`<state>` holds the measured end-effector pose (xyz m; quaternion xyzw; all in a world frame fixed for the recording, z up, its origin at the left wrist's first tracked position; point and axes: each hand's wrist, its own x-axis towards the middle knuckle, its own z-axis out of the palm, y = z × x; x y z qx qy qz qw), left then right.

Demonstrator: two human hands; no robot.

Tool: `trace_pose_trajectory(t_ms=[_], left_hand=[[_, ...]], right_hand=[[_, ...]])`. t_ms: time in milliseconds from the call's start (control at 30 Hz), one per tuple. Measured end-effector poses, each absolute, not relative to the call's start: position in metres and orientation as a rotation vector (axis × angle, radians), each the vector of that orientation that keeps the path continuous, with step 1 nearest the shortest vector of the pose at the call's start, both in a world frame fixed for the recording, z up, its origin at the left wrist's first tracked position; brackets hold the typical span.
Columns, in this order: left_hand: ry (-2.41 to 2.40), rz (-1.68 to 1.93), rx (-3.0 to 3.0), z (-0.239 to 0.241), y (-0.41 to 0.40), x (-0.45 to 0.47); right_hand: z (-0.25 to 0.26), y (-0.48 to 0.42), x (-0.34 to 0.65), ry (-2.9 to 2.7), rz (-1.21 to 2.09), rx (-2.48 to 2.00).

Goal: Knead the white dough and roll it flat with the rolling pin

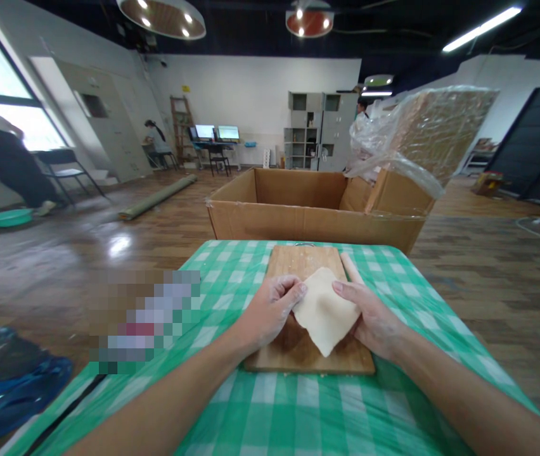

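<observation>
A flat, pale sheet of dough [326, 310], roughly diamond-shaped, is held up above a wooden cutting board [305, 364]. My left hand [272, 307] pinches its left edge between thumb and fingers. At the right edge, my right hand [377, 316] grips it with the thumb on top and the fingers underneath, partly hidden. Both hands look dusted with flour. Beside the board's far right corner lies a rolling pin [352, 268], its near end hidden behind my right hand and the dough.
A green and white checked cloth [298, 418] covers the table. Something blurred out [151, 320] sits at its left edge. Beyond the table stands a large cardboard box [293, 218] with plastic-wrapped packing [431, 133]. Blue plastic bags [13, 386] lie at lower left. Other people are farther back.
</observation>
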<state>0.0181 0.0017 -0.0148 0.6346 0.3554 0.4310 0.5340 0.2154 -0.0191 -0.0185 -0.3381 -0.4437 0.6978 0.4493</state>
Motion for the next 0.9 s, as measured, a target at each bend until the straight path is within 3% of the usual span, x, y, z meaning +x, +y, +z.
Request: trace_pose_trajectory(t_ms=[200, 567, 900], left_hand=[[0.836, 0.867, 1.587, -0.014, -0.001, 0.015], [0.924, 0.815, 1.742, -0.016, -0.008, 0.025], [0.933, 0.895, 1.775, -0.019, -0.01, 0.024]], right_hand=[[-0.019, -0.022, 0.218, -1.206, 1.837, -0.82], [-0.025, -0.023, 0.212, -1.334, 1.39, -1.051], [-0.031, -0.019, 0.215, -1.567, 1.2, -1.107]])
